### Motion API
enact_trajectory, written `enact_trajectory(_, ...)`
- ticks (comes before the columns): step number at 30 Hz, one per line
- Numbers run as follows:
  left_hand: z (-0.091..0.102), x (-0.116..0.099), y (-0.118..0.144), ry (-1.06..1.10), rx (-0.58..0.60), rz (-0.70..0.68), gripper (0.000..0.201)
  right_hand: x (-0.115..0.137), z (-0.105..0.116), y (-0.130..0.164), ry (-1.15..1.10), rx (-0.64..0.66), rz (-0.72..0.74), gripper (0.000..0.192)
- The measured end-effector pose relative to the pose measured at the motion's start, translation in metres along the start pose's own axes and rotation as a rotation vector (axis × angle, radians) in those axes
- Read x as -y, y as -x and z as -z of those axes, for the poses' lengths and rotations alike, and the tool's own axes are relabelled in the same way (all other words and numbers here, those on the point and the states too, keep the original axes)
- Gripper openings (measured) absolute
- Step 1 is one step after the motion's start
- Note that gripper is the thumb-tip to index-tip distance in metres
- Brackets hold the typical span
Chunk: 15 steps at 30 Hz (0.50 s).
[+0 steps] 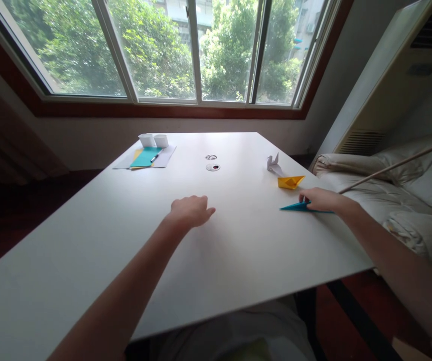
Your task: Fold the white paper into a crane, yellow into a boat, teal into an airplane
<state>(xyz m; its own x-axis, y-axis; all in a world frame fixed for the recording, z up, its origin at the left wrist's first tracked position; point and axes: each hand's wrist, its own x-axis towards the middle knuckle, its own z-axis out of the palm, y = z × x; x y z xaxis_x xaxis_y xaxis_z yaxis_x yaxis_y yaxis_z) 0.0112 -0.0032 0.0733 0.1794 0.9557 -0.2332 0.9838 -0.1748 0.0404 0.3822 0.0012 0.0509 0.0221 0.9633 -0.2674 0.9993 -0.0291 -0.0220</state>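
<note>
At the table's right side my right hand is closed on a blue paper airplane. Its pointed nose faces left, and my fingers and palm cover its middle. My left hand is over the middle of the table, palm down with the thumb held apart from the partly hidden fingers, and holds nothing. Just beyond the airplane sits a yellow paper boat. Behind the boat stands a white paper crane.
On the white table, two white boxes stand at the far left. By them lie blue paper, other sheets and a pen. Two round cable-hole covers are set in the tabletop. A padded sofa adjoins the right edge.
</note>
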Motion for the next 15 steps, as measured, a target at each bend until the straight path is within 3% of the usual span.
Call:
enact_trajectory(3, 0.009, 0.001, -0.003, 0.153, -0.081, -0.104, 0.044, 0.013, 0.002, -0.003, -0.085, -0.026, 0.106, 0.016)
enact_trajectory(7, -0.001, 0.000, -0.014, 0.713, -0.056, -0.334, 0.043, 0.058, 0.019, -0.001, -0.528, -0.015, 0.247, 0.024)
enact_trajectory(11, -0.018, -0.013, -0.010, 1.252, 0.121, -0.356, 0.051, 0.110, 0.028, 0.000, -1.169, 0.210, 0.343, 0.026)
enact_trajectory(15, -0.030, -0.023, -0.001, 1.413, 0.119, -0.381, 0.045, 0.152, 0.015, -0.007, -1.534, 0.378, 0.447, 0.017)
